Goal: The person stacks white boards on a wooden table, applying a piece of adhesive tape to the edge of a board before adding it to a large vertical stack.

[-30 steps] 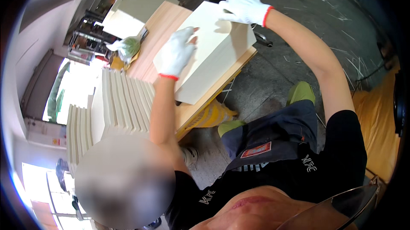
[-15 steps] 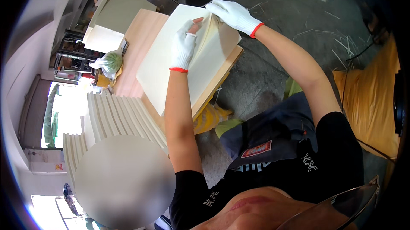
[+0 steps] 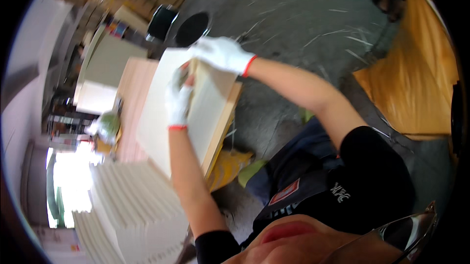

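Stack (image 3: 157, 114) judged heavy, sheets limp, best held by edges; its corner seemingly pinched by right grip (image 3: 220, 54), left grip (image 3: 178, 98) state cannot be told.

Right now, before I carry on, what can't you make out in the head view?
Head view throughout:
Right hand: its fingertips' grip on the stack of white sheets is blurred, so lifted sheets can't be counted.
Left hand: blur hides whether its fingertips pinch a sheet.
Stack's near end: partly behind the left forearm.
Plastic bag: green contents too small and blurred to identify.
Lower-left pile: base cut off by the picture's lower edge.
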`<state>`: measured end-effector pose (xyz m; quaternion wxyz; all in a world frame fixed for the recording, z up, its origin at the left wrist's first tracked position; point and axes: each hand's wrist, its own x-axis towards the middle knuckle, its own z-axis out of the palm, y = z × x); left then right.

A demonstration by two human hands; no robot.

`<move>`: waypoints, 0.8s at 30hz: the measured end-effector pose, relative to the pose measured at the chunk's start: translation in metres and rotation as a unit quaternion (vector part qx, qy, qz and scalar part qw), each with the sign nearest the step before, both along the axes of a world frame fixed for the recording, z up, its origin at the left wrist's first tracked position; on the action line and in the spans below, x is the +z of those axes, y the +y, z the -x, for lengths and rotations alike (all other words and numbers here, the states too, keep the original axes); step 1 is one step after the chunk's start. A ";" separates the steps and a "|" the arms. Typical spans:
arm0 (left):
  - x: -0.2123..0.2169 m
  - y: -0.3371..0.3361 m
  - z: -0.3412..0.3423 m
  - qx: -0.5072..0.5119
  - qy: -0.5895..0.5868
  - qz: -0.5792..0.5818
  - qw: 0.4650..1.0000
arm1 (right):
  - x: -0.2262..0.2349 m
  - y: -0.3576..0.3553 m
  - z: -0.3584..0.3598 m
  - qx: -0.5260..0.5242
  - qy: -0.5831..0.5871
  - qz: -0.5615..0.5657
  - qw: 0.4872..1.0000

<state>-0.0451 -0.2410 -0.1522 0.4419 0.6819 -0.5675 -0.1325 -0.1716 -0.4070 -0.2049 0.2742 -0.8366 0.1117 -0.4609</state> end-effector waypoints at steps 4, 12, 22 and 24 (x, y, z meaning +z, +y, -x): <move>-0.003 -0.002 0.003 -0.006 -0.003 0.080 0.997 | 0.016 0.014 0.011 -0.036 0.046 -0.142 0.988; -0.009 0.000 -0.024 0.004 -0.027 0.063 0.998 | -0.039 0.017 0.092 -0.141 -0.044 -0.030 0.989; 0.004 0.001 0.009 0.057 -0.113 0.031 0.991 | -0.311 0.168 0.185 0.114 0.320 -0.219 0.915; -0.002 -0.002 0.002 0.053 -0.056 0.061 0.995 | -0.316 0.186 0.189 0.177 0.410 -0.159 0.881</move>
